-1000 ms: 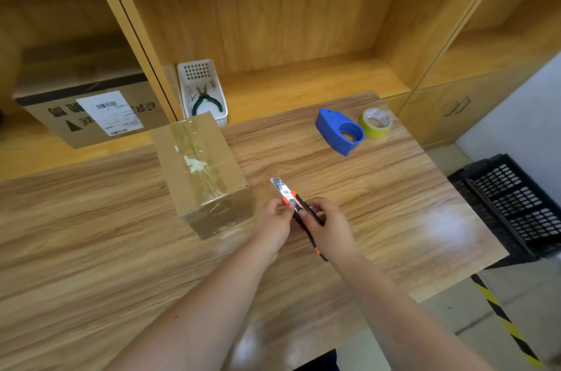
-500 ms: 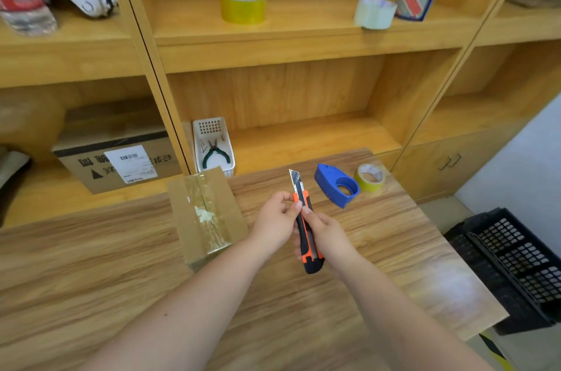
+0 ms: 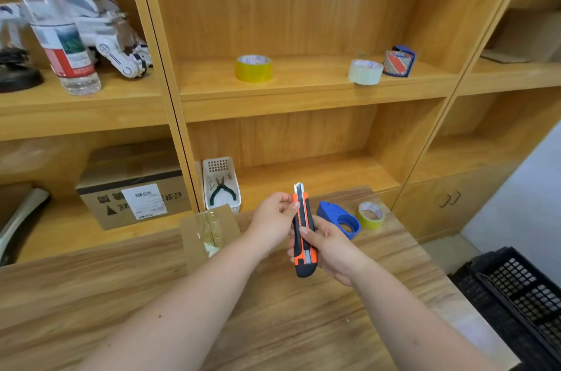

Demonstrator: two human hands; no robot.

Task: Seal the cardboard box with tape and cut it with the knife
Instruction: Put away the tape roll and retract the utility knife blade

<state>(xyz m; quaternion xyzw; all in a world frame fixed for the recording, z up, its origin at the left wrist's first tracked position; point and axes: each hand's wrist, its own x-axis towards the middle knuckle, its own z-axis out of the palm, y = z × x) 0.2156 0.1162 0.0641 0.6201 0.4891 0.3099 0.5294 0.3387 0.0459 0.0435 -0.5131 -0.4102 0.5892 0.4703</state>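
Observation:
An orange and black utility knife point(image 3: 304, 237) stands upright in front of me, a short length of blade showing at its top. My right hand point(image 3: 329, 246) grips its handle from the right. My left hand point(image 3: 271, 220) pinches its upper part near the slider. A small cardboard box point(image 3: 206, 232) with clear tape along its top seam rests on the wooden table point(image 3: 303, 325), left of my hands and partly hidden by my left forearm. To the right of the knife, a blue tape dispenser point(image 3: 338, 218) and a yellow tape roll point(image 3: 370, 214) lie on the table.
Wooden shelves stand behind the table. They hold a white basket with pliers point(image 3: 221, 185), a labelled carton point(image 3: 133, 188), a yellow tape roll point(image 3: 254, 67), a clear roll point(image 3: 364, 71), a water bottle point(image 3: 57, 27) and a white robot toy point(image 3: 112, 36). A black crate point(image 3: 516, 294) sits on the floor at the right.
The knife has been lifted off the table and turned upright, and less blade shows now. My view has tilted upward, bringing in the upper shelves.

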